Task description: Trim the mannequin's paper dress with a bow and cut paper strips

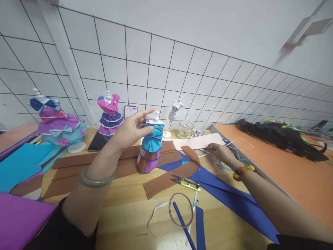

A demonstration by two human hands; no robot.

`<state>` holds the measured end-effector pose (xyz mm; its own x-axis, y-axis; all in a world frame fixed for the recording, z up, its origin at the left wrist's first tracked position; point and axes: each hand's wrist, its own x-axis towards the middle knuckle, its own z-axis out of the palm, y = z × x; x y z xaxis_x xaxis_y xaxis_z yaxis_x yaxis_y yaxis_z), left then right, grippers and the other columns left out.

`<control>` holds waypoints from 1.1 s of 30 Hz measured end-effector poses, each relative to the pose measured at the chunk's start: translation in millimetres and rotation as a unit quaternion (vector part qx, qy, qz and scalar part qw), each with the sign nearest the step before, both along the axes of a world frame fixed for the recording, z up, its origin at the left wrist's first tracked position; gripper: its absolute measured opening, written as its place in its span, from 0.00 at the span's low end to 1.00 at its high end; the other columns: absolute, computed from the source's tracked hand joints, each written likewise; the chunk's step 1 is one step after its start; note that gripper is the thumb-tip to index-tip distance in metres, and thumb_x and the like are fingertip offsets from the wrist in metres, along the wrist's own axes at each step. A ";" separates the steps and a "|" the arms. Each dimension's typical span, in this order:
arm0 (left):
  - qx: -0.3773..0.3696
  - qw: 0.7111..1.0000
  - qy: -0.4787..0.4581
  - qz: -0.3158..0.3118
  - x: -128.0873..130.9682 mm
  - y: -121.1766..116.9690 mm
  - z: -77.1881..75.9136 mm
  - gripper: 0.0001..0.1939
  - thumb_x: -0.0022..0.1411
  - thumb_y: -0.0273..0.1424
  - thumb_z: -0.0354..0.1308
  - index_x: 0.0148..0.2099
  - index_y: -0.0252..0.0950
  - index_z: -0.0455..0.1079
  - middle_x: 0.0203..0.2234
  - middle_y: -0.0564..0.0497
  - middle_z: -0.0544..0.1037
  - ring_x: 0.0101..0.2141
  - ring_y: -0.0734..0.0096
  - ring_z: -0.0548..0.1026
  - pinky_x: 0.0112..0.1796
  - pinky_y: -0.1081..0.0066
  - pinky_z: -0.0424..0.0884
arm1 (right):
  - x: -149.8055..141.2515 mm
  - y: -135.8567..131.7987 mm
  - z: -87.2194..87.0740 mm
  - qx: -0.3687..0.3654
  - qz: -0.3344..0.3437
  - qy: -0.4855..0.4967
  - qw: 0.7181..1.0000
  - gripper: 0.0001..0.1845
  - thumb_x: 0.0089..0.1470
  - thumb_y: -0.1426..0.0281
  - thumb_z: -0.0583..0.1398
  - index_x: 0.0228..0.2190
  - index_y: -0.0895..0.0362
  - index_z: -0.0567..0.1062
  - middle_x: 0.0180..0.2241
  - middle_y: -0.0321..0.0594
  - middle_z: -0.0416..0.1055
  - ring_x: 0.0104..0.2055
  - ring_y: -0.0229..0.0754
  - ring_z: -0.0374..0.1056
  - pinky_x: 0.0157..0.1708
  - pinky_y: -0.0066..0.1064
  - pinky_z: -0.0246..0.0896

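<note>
My left hand (134, 126) is at the left side of a miniature dress form (156, 117) wearing a blue, brown and purple tiered dress (152, 143). Its thumb lies across the front of the bodice, the other fingers behind, lightly holding the form upright. My right hand (220, 152) reaches right, fingers bent together over a clear container (218, 165) beside a pale strip (199, 142). Whatever its fingertips hold is hidden. Brown fabric strips (166, 177) and dark blue fabric (223, 187) lie around the form. Thread snips (186, 182) rest in front.
Two dressed forms (58, 121) (110, 116) and a bare-based patterned form (176, 109) stand along the wire grid. A phone (130, 111) leans there. Nearby is a glass (185, 129). A clear ring (181, 210) and blue strips (200, 225) lie up front; an orange surface (273, 163) adjoins at right.
</note>
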<state>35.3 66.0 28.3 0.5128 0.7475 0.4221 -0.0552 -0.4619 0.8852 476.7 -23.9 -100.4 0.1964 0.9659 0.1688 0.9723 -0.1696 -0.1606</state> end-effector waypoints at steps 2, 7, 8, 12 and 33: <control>0.001 1.000 0.004 0.002 -0.2 0.0 -0.1 0.31 0.51 0.32 0.60 0.58 0.36 0.60 0.43 0.46 0.74 0.42 0.67 0.71 0.41 0.70 0.70 | -4.5 5.9 -1.0 -0.002 0.011 0.002 1.000 0.12 0.48 0.69 0.57 0.37 0.55 0.72 0.33 0.42 0.77 0.35 0.44 0.72 0.31 0.29 0.61; 0.003 1.000 0.008 0.005 -0.3 -1.3 1.6 0.31 0.51 0.32 0.60 0.58 0.36 0.61 0.43 0.45 0.74 0.42 0.66 0.71 0.42 0.68 0.70 | -9.1 15.7 -6.8 -0.007 0.029 0.006 1.000 0.14 0.46 0.74 0.57 0.37 0.57 0.73 0.29 0.40 0.76 0.31 0.41 0.71 0.31 0.28 0.61; 0.004 1.000 0.009 0.005 -0.2 -1.6 2.0 0.31 0.50 0.32 0.60 0.58 0.36 0.61 0.43 0.45 0.74 0.42 0.66 0.71 0.42 0.68 0.70 | -8.3 16.7 -7.4 -0.007 0.030 0.006 0.999 0.15 0.46 0.74 0.56 0.38 0.58 0.73 0.28 0.40 0.75 0.30 0.41 0.70 0.31 0.28 0.61; 0.006 1.000 0.011 0.003 0.0 -2.2 2.7 0.30 0.51 0.32 0.60 0.57 0.36 0.62 0.43 0.45 0.74 0.41 0.67 0.71 0.41 0.68 0.70 | -1.5 18.2 -4.4 0.006 0.022 0.000 1.000 0.18 0.45 0.74 0.57 0.42 0.60 0.72 0.30 0.42 0.75 0.32 0.42 0.70 0.32 0.29 0.61; 0.013 1.000 0.012 0.011 0.9 -2.6 3.5 0.29 0.51 0.33 0.60 0.56 0.35 0.63 0.44 0.45 0.73 0.41 0.67 0.71 0.39 0.70 0.70 | -1.1 -3.4 27.8 0.058 -0.020 0.049 0.997 0.15 0.50 0.67 0.56 0.39 0.60 0.75 0.33 0.46 0.76 0.35 0.46 0.71 0.36 0.34 0.63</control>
